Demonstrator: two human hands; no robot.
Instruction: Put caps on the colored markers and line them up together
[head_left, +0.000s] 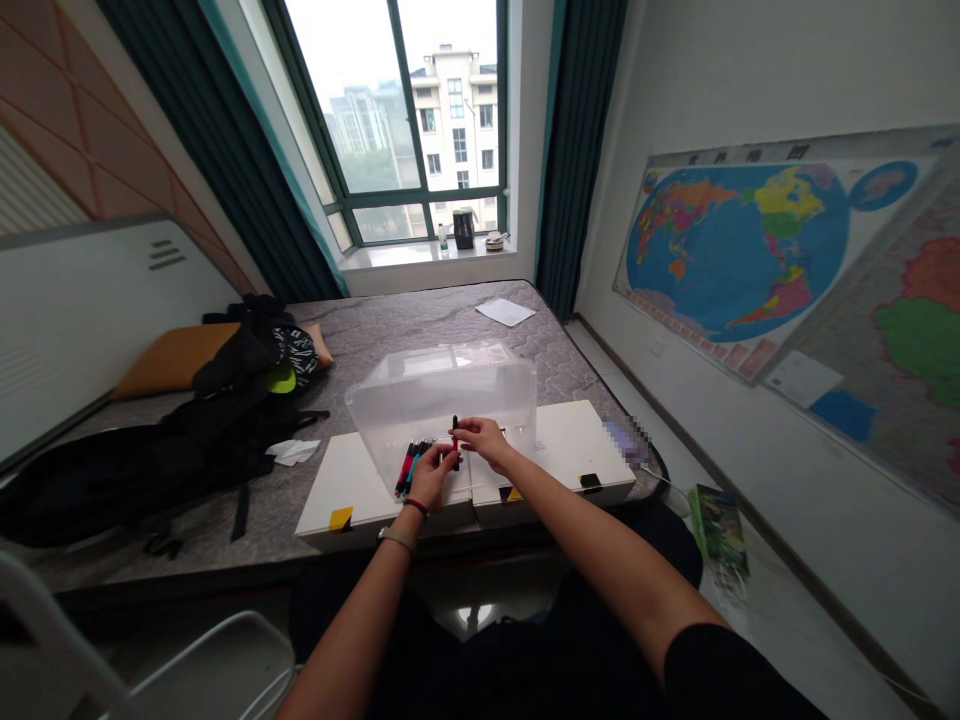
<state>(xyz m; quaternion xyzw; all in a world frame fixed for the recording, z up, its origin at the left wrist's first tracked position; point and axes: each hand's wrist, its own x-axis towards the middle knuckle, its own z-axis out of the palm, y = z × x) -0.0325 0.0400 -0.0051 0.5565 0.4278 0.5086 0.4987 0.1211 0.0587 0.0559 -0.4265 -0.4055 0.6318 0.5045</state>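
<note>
Between my two hands a red and black pen point(455, 436) stands nearly upright. My right hand point(484, 440) pinches it near its upper part, and the fingers of my left hand point(433, 474) close on its lower part. Just left of my left hand lies a row of pens point(409, 462) in red, black and teal, partly covered by that hand. Behind both hands a clear plastic bin point(442, 390) is tipped on its side, its open side toward me. Two white flat boxes point(559, 450) lie side by side under the hands.
A grey mattress point(420, 310) carries everything. Black bags point(135, 460) and a crumpled tissue point(292, 452) lie to the left, with a sheet of paper point(506, 312) at the back. A green package point(718, 530) is on the floor at right, and a white chair point(217, 660) stands at lower left.
</note>
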